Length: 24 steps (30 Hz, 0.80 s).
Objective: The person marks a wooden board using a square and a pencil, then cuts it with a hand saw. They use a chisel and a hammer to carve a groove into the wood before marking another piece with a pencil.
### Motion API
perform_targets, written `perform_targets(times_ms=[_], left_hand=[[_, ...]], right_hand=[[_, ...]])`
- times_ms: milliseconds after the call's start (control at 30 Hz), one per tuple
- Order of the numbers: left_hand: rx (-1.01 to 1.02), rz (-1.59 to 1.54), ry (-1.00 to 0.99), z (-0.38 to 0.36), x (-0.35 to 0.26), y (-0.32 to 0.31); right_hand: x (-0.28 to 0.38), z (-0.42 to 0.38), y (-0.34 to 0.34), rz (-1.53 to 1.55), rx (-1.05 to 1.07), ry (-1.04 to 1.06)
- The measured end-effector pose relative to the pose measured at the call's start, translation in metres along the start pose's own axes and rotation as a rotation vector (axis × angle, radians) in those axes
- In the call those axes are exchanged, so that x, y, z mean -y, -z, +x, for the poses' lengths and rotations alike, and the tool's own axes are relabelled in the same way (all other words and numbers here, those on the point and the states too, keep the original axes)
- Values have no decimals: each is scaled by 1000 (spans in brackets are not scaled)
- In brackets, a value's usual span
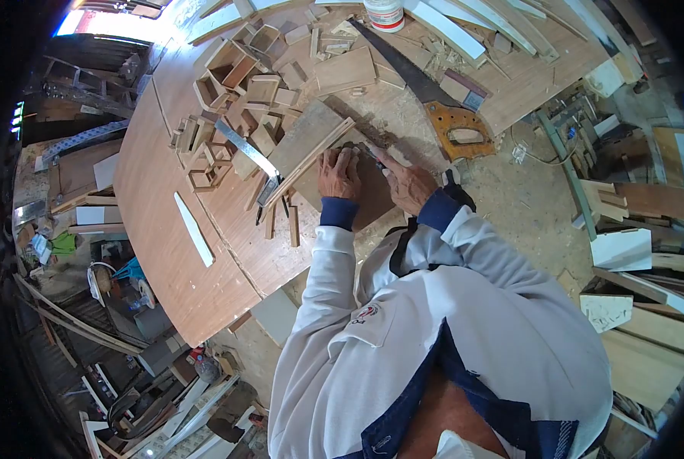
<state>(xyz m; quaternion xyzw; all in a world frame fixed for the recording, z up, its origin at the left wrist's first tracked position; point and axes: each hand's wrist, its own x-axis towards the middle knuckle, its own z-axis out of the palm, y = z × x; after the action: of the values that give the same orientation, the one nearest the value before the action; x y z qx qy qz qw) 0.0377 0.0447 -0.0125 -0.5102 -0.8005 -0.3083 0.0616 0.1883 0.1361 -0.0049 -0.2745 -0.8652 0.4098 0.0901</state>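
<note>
My left hand (339, 175) is curled at the edge of a brown board, its fingertips pressed down beside a long thin wooden strip (311, 159). Whatever its fingers hold is hidden. My right hand (409, 183) is close by on the right, closed with the index finger stretched along a thin dark tool (372, 155) that points toward the left hand; its kind is not clear. Under both hands lies the brown board (368, 191). A metal square (248, 148) leans across the strip's left end, and two short wooden sticks (293, 226) lie below it.
A handsaw (403, 65) with a wooden handle lies beyond my right hand. Small wooden boxes and frames (238, 65) crowd the table's far left. A white tub (385, 14) stands at the back. A white tapered strip (194, 229) lies on the table (154, 260). Offcuts are stacked at right.
</note>
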Motion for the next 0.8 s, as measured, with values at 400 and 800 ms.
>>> perform_targets(times_ms=[400, 800], left_hand=[[-34, -10, -49, -2, 7, -7], [-42, -1, -46, -2, 4, -5]], right_hand=[[4, -3, -1, -182, 149, 14], [-23, -12, -28, -174, 66, 57]])
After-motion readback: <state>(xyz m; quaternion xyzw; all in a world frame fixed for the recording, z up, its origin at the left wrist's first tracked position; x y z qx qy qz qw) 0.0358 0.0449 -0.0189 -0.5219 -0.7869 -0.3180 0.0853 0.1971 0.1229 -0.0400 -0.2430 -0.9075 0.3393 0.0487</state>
